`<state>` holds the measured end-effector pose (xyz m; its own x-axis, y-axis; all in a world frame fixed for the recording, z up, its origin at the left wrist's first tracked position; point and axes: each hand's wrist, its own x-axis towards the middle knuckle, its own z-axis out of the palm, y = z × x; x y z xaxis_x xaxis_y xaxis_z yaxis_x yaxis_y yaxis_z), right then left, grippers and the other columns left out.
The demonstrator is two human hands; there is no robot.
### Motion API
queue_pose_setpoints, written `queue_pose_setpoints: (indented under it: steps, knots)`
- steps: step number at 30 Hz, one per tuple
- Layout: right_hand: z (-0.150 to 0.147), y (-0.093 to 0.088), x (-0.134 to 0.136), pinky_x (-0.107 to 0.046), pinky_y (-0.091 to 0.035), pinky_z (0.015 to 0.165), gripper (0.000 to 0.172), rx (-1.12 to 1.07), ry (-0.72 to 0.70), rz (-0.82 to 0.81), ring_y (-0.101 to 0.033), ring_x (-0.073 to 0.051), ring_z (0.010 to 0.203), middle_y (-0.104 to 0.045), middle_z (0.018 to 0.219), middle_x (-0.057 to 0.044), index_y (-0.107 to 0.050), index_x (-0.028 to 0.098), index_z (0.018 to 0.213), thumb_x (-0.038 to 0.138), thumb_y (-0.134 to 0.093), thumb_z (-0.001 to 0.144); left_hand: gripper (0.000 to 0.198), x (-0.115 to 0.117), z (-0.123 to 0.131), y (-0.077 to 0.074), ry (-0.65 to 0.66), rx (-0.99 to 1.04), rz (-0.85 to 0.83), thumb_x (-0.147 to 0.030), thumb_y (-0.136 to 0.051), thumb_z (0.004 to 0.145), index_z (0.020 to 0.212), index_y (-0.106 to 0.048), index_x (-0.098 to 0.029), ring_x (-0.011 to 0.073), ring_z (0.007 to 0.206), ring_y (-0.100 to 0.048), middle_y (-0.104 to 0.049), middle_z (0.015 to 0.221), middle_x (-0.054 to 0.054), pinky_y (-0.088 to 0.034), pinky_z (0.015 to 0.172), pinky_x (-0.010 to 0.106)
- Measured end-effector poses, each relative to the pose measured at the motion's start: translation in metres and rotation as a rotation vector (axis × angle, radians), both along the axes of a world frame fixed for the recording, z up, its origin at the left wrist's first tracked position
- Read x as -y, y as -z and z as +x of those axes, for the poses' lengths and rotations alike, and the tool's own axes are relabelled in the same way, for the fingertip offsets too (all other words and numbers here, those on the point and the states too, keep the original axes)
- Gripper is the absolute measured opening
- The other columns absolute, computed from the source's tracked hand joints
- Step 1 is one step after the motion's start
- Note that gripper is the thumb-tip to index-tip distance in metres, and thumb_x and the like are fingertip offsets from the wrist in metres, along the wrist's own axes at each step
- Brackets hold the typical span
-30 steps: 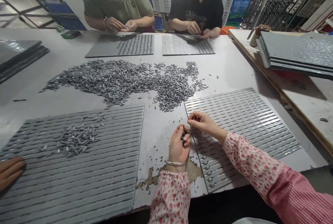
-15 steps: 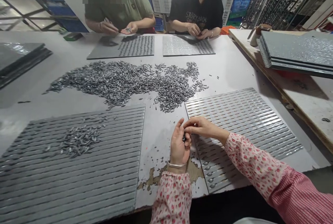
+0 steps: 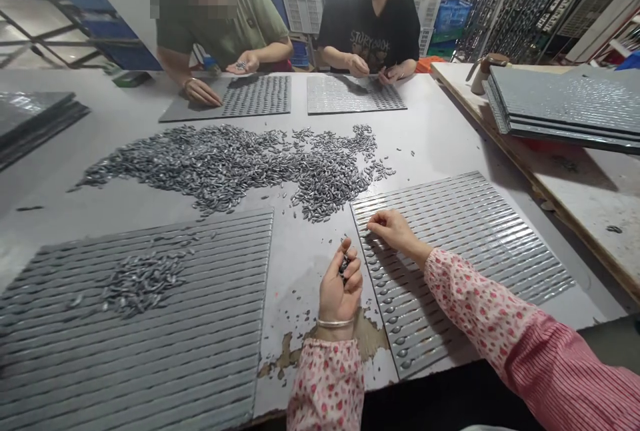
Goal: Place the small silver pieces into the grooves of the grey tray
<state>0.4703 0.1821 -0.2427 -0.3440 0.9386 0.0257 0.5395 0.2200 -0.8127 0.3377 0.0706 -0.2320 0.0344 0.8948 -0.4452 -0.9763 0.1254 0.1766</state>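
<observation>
My left hand [image 3: 341, 282] is curled shut around a few small dark metal pieces, held upright just left of the ribbed grey tray [image 3: 470, 244]. My right hand [image 3: 393, 229] pinches a small piece I can barely make out and presses it onto the tray's left column, near its top. Several pieces sit in the tray's slots [image 3: 395, 324] along that left edge. A big heap of shiny small metal pieces [image 3: 235, 161] is spread across the middle of the table.
A second ribbed tray [image 3: 150, 351] lies at left with a small pile of pieces [image 3: 140, 277]. Two people sit across the table at their own trays [image 3: 240, 96] [image 3: 350, 94]. Stacked trays [image 3: 565, 104] rest on a bench at right, more [image 3: 30, 117] at far left.
My right hand has moved away from my left hand and down onto the tray's left column. Someone's hand at the lower left edge has left the view. The camera tilted slightly.
</observation>
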Motion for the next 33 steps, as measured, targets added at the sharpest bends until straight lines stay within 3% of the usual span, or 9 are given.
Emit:
queue_pose_setpoints:
  steps: [5, 8, 11, 14, 18, 20, 22, 28, 33]
  knots:
    - [-0.009, 0.004, 0.006, -0.029, -0.034, 0.074, 0.012, 0.262, 0.025, 0.204, -0.050, -0.019, 0.081, -0.065, 0.074, -0.001, -0.066, 0.020, 0.073, 0.029, -0.065, 0.081, 0.023, 0.000, 0.000, 0.001, 0.003, 0.082, -0.030, -0.014, -0.034, 0.093, 0.082, -0.054, -0.012, 0.0011, 0.038, -0.030, -0.041, 0.065, -0.003, -0.020, 0.027, 0.010]
    - [-0.012, 0.007, 0.009, -0.031, -0.033, 0.077, 0.016, 0.361, 0.041, 0.299, -0.048, -0.021, 0.085, -0.064, 0.076, -0.003, -0.062, 0.019, 0.070, 0.030, -0.063, 0.082, 0.027, -0.001, -0.001, 0.003, -0.033, 0.103, -0.038, -0.014, -0.032, 0.093, 0.080, -0.054, -0.011, 0.0012, 0.041, -0.036, -0.044, 0.065, -0.001, -0.026, 0.030, 0.009]
    - [-0.010, 0.009, 0.009, -0.031, -0.033, 0.076, 0.017, 0.383, 0.046, 0.323, -0.047, -0.020, 0.083, -0.062, 0.077, -0.003, -0.059, 0.018, 0.071, 0.029, -0.062, 0.083, 0.029, -0.003, -0.001, 0.005, -0.097, 0.105, -0.062, -0.015, -0.031, 0.093, 0.080, -0.058, -0.011, 0.0040, 0.054, -0.051, -0.055, 0.071, 0.004, -0.044, 0.045, 0.011]
    - [-0.008, 0.003, 0.011, -0.031, -0.034, 0.076, 0.013, 0.286, 0.027, 0.299, -0.048, -0.019, 0.081, -0.061, 0.079, -0.003, -0.060, 0.018, 0.074, 0.027, -0.061, 0.084, 0.031, -0.004, 0.001, 0.007, -0.183, 0.083, -0.086, -0.014, -0.032, 0.092, 0.084, -0.062, -0.012, 0.0128, 0.081, -0.063, -0.065, 0.083, 0.009, -0.055, 0.072, 0.027]
    - [-0.008, -0.018, 0.026, -0.028, -0.036, 0.076, 0.008, 0.063, -0.295, 0.269, -0.051, -0.016, 0.078, -0.062, 0.079, -0.001, -0.062, 0.018, 0.080, 0.025, -0.062, 0.085, 0.033, -0.004, 0.002, 0.008, -0.252, 0.049, -0.067, -0.016, -0.032, 0.092, 0.092, -0.064, -0.012, 0.0218, 0.106, -0.059, -0.068, 0.099, 0.012, -0.053, 0.084, 0.039]
    - [-0.010, -0.027, 0.037, -0.028, -0.037, 0.076, 0.011, 0.069, -0.500, 0.273, -0.052, -0.016, 0.078, -0.062, 0.081, -0.001, -0.064, 0.019, 0.084, 0.029, -0.067, 0.082, 0.032, -0.004, 0.002, 0.009, -0.263, 0.044, -0.067, -0.018, -0.032, 0.092, 0.095, -0.064, -0.013, 0.0226, 0.110, -0.057, -0.067, 0.103, 0.012, -0.053, 0.083, 0.038]
    - [-0.013, -0.031, 0.045, -0.028, -0.037, 0.074, 0.016, 0.144, -0.591, 0.305, -0.051, -0.017, 0.078, -0.061, 0.082, -0.003, -0.065, 0.019, 0.085, 0.031, -0.071, 0.078, 0.032, -0.003, 0.002, 0.010, -0.280, 0.047, -0.074, -0.021, -0.033, 0.092, 0.097, -0.063, -0.013, 0.0232, 0.113, -0.055, -0.066, 0.107, 0.012, -0.053, 0.083, 0.037]
    - [-0.016, -0.023, 0.053, -0.026, -0.038, 0.070, 0.009, 0.086, -0.547, 0.296, -0.052, -0.016, 0.076, -0.061, 0.079, -0.003, -0.064, 0.018, 0.084, 0.025, -0.060, 0.086, 0.034, -0.003, 0.002, 0.010, -0.292, 0.048, -0.029, -0.023, -0.030, 0.093, 0.104, -0.061, -0.013, 0.0250, 0.117, -0.052, -0.063, 0.112, 0.014, -0.052, 0.085, 0.038]
    - [-0.012, -0.021, 0.039, -0.022, -0.040, 0.061, 0.013, -0.258, -0.309, -0.037, -0.053, -0.012, 0.064, -0.062, 0.075, 0.000, -0.063, 0.016, 0.089, 0.027, -0.057, 0.085, 0.032, -0.004, 0.000, 0.007, -0.258, 0.021, -0.060, -0.015, -0.030, 0.092, 0.108, -0.057, -0.013, 0.0176, 0.094, -0.063, -0.064, 0.097, 0.012, -0.056, 0.070, 0.028]
